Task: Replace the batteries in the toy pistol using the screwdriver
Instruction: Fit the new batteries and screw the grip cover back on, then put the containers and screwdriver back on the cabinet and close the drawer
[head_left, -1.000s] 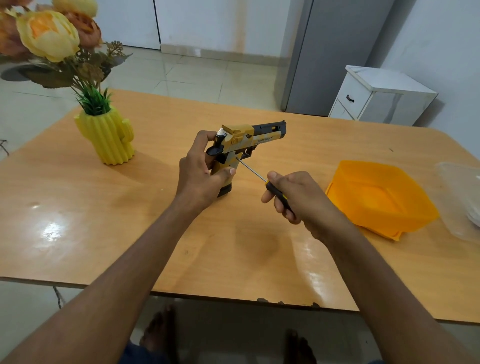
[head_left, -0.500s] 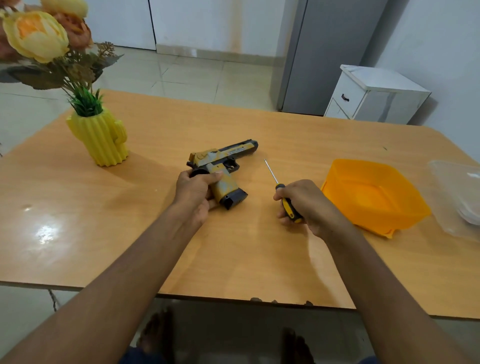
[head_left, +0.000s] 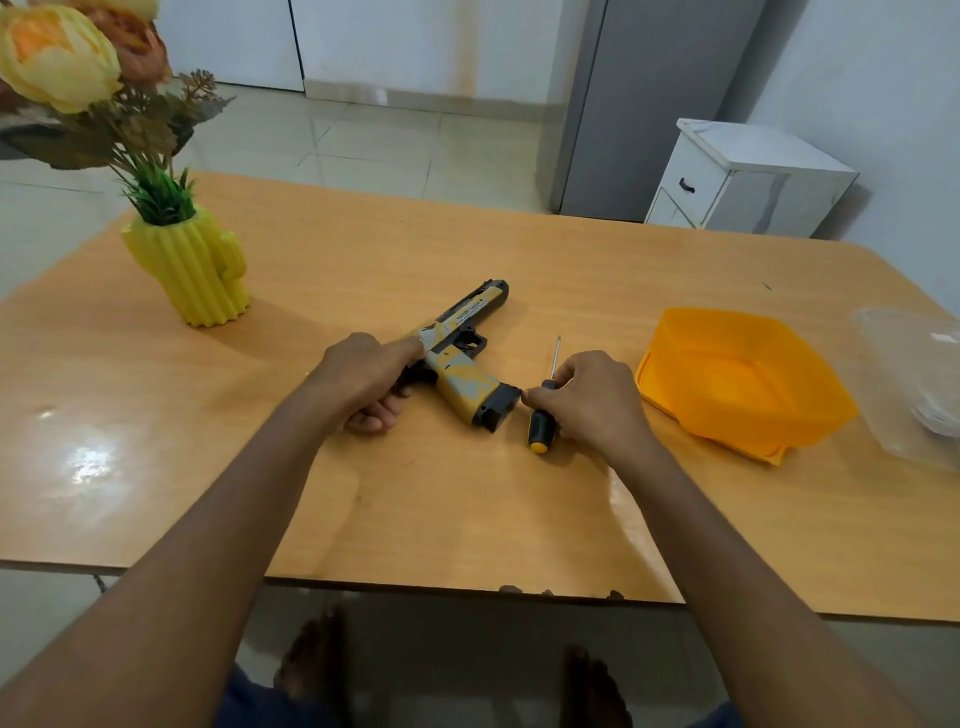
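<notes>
The yellow and grey toy pistol (head_left: 460, 358) lies on its side on the wooden table (head_left: 467, 509), muzzle pointing away to the right. My left hand (head_left: 363, 382) grips its rear end, with the forefinger along the slide. The black base cap (head_left: 498, 408) of the grip points toward me. My right hand (head_left: 592, 400) reaches its fingertips to a corner of that cap and pinches it. The screwdriver (head_left: 540, 434), with a black and yellow handle, lies on the table just under my right hand, its thin shaft pointing away from me.
An orange plastic bowl (head_left: 743, 384) sits right of my right hand. A clear plastic container (head_left: 914, 384) lies at the table's right edge. A yellow cactus vase (head_left: 192, 270) with flowers stands at the back left. The near table edge is chipped.
The pistol went from held upright to lying flat on the table. My right hand laid the screwdriver down and moved its fingers to the grip's black base.
</notes>
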